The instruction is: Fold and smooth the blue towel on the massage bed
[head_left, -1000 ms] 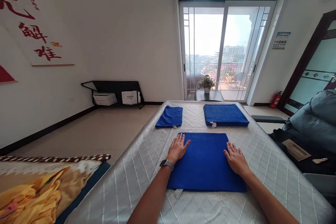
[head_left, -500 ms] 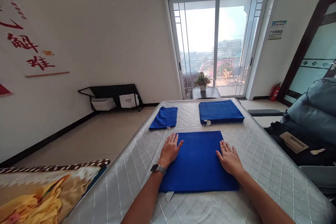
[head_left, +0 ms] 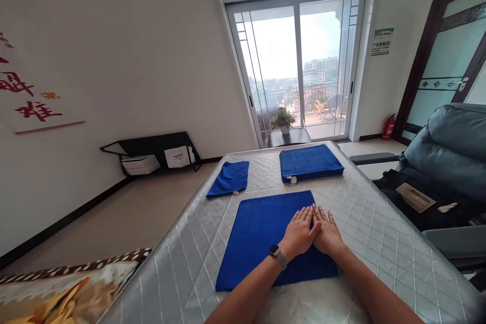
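A folded blue towel (head_left: 261, 233) lies flat on the silver quilted bed (head_left: 379, 243) in front of me. My left hand (head_left: 299, 234), with a watch on its wrist, rests flat on the towel's right part, fingers stretched out. Beside it, my right hand (head_left: 327, 235) also lies flat at the towel's right edge. The two hands touch side by side and hold nothing. Farther back on the bed lie a small folded blue towel (head_left: 229, 178) on the left and a larger folded blue towel (head_left: 309, 162) on the right.
A patterned pillow (head_left: 64, 293) lies at the bed's near left. A grey massage chair (head_left: 451, 162) stands to the right. A potted plant (head_left: 283, 120) on a small table stands before the glass balcony door. A black rack with boxes (head_left: 155, 154) sits by the left wall.
My left hand slid across the near towel from its left edge to its right side, meeting my right hand. The view turned somewhat to the left.
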The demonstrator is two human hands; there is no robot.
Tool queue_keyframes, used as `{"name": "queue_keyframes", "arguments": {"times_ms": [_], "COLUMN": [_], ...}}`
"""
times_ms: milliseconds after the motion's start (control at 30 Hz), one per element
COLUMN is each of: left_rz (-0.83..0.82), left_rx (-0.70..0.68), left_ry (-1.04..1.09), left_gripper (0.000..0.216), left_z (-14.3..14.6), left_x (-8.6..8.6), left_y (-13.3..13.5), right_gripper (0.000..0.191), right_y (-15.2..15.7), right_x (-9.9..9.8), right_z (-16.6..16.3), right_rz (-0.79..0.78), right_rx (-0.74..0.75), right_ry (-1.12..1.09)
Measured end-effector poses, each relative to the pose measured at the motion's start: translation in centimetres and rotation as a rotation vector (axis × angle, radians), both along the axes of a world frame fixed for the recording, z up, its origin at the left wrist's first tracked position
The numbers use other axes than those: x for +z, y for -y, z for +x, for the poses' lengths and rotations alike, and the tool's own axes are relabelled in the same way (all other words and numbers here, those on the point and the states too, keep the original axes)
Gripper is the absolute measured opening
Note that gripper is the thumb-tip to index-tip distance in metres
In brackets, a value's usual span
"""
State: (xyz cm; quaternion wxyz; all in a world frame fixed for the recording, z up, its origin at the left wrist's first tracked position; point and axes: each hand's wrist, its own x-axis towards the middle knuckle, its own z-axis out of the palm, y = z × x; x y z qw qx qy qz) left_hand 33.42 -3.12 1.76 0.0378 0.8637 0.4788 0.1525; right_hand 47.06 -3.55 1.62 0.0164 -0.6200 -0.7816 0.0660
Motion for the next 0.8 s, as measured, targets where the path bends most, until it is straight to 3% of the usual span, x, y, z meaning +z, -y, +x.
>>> {"name": "queue_keyframes", "arguments": {"times_ms": [133, 367, 800], "left_rz": [0.004, -0.021, -0.03], "left_rx": [0.019, 0.095, 0.411], "left_ry": [-0.01, -0.078, -0.179], "left_gripper": [0.067, 0.075, 0.079], "left_z": [0.0, -3.2, -14.9], "left_x": [-0.3, -0.3, -1.9], "left_y": [-0.1, 1.0, 2.2], "right_gripper": [0.07, 0.075, 0.081], "right_y": [-0.1, -0.5, -0.6], "right_x": [-0.1, -0.1, -0.1], "right_z": [0.0, -0.4, -0.2], "right_rz": [-0.006, -0.039, -0.026], "right_rx": [-0.003, -0.047, -0.049], "right_ry": [-0.014, -0.063, -0.102]}}
